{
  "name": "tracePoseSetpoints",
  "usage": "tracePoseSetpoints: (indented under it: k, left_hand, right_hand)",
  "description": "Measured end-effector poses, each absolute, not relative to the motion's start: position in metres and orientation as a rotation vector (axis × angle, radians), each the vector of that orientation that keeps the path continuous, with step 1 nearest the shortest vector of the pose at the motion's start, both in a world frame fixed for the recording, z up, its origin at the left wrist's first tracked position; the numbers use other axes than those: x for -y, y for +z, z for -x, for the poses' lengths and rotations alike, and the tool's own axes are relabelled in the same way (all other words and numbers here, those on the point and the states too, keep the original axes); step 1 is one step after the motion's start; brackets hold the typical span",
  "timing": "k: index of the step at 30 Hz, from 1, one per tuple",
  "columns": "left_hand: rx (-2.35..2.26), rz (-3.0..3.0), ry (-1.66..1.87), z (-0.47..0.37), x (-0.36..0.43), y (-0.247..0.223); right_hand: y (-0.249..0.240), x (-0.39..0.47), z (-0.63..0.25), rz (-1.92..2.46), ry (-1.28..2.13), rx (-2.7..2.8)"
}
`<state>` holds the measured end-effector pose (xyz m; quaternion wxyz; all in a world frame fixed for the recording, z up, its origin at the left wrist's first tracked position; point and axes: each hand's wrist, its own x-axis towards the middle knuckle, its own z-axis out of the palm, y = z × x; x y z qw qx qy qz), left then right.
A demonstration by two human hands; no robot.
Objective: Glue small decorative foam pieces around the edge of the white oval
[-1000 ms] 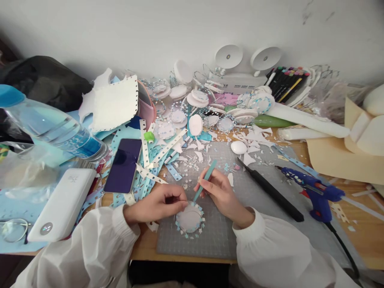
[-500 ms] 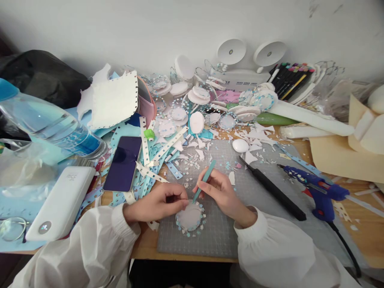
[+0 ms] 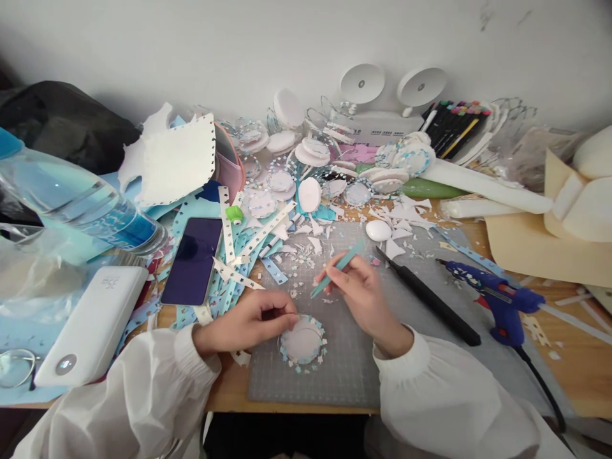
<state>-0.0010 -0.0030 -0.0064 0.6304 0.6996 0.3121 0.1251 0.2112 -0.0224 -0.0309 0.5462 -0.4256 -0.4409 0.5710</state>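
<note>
My right hand [image 3: 362,294] is closed around teal tweezers [image 3: 345,260], held pen-like above the grey cutting mat [image 3: 351,376]. Their tip points down and left, over scattered tiny paper bits. With thumb and finger pinched, my left hand [image 3: 258,320] grips the upper left edge of a small round white disc [image 3: 302,341]. A ring of tiny blue and white paper stars borders that disc, which rests near the mat's front. The exact pinch point is partly hidden by my fingers.
A black pen-shaped tool [image 3: 433,303] and a blue glue gun [image 3: 502,299] lie to the right. Phone [image 3: 192,261], white power bank [image 3: 93,325] and leaning water bottle [image 3: 90,197] are on the left. Behind, star-trimmed discs [image 3: 313,153] pile up among paper scraps.
My right hand has lifted the tweezers away from the disc's upper edge, up and to the right, tilting them flatter. My left hand still pinches the disc. The view has shifted slightly.
</note>
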Motion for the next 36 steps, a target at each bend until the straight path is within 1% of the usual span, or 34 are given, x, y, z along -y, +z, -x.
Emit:
tracePoseSetpoints:
  k: [3, 8, 15, 19, 28, 36]
  left_hand:
    - [-0.736, -1.677, 0.294, 0.000, 0.004, -0.009]
    - [-0.799, -1.783, 0.317, 0.000, 0.005, -0.014]
    - [-0.703, -1.892, 0.339, 0.000, 0.005, -0.015]
    - [-0.726, -1.836, 0.378, 0.000, 0.004, -0.011]
    - [-0.836, -1.651, 0.392, 0.001, 0.000, -0.010]
    - [-0.833, -1.660, 0.407, 0.001, 0.001, -0.009]
  right_hand:
    - [-0.030, 0.016, -0.216, 1.054, 1.129, 1.034]
    - [-0.026, 0.008, -0.223, 1.204, 0.912, 1.040]
    - [-0.014, 0.011, -0.228, 1.284, 0.786, 1.174]
    - [-0.020, 0.013, -0.221, 1.302, 0.661, 1.368]
    - [-0.042, 0.009, -0.210, 1.301, 0.648, 1.512]
    - [-0.042, 0.009, -0.210, 1.361, 0.612, 1.487]
